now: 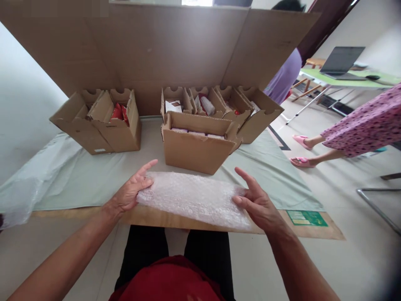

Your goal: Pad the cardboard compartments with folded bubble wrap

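Observation:
A long strip of bubble wrap is stretched flat between my two hands, above the front edge of the table. My left hand grips its left end, thumb on top and index finger pointing away from me. At the right end my right hand pinches it the same way, the index finger lifted off. Just beyond the wrap stands a cardboard bin with several pale purple-edged packs inside. What lies under the wrap, if anything, is hidden.
Two cardboard bins stand at the left, one holding red packets. Several more stand behind the front bin, against a tall cardboard panel. Loose bubble wrap hangs at the left. A person in pink slippers is at the right.

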